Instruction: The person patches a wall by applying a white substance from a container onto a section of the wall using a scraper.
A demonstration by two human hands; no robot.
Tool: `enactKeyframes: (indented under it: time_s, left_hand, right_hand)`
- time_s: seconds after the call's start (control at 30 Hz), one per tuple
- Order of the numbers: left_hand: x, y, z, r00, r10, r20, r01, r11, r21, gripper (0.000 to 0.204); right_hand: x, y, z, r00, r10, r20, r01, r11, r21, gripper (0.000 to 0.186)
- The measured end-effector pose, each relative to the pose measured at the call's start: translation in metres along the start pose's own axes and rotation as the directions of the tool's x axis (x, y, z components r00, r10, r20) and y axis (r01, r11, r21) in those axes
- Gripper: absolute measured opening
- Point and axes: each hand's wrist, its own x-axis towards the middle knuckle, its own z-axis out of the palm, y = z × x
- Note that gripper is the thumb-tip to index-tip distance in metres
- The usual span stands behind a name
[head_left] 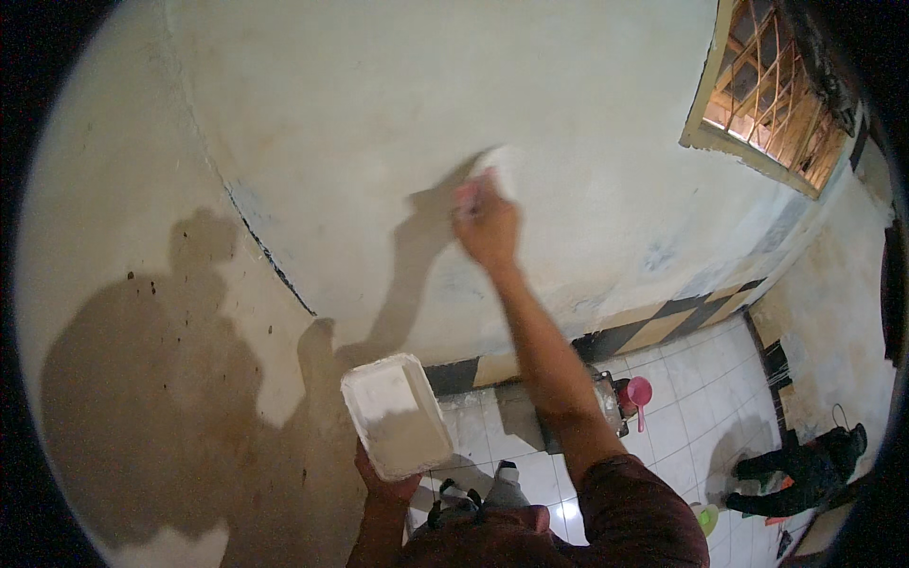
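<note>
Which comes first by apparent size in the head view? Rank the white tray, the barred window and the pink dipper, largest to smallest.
1. Barred window, cut off at the top
2. White tray
3. Pink dipper

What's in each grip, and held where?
Left grip: a white rectangular tray, by its near end. Right grip: a blurred pink-and-white thing; its kind and held part can't be told.
</note>
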Motion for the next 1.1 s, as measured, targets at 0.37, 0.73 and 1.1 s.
enactKeyframes:
  time_s: [0.37, 0.73, 1.1]
  left_hand:
    - [-0.008, 0.025, -0.023, 0.997, 0.035, 0.068, -0.032, 0.999, -0.04, 0.051]
    - [-0.01, 0.029, -0.008, 0.999, 0.044, -0.02, -0.045, 0.996, -0.07, 0.05]
    - [0.0, 0.021, -0.016, 0.997, 0.073, -0.018, -0.074, 0.997, -0.018, 0.05]
  right_hand:
    - [-0.058, -0.072, 0.002, 0.88, -0.255, 0.401, 0.363, 0.905, -0.22, 0.021]
    - [-0.107, 0.0, 0.033, 0.716, -0.322, 0.619, 0.499, 0.856, -0.132, 0.046]
    - [0.017, -0.035, 0.013, 0.975, 0.067, -0.213, -0.048, 0.994, 0.095, 0.021]
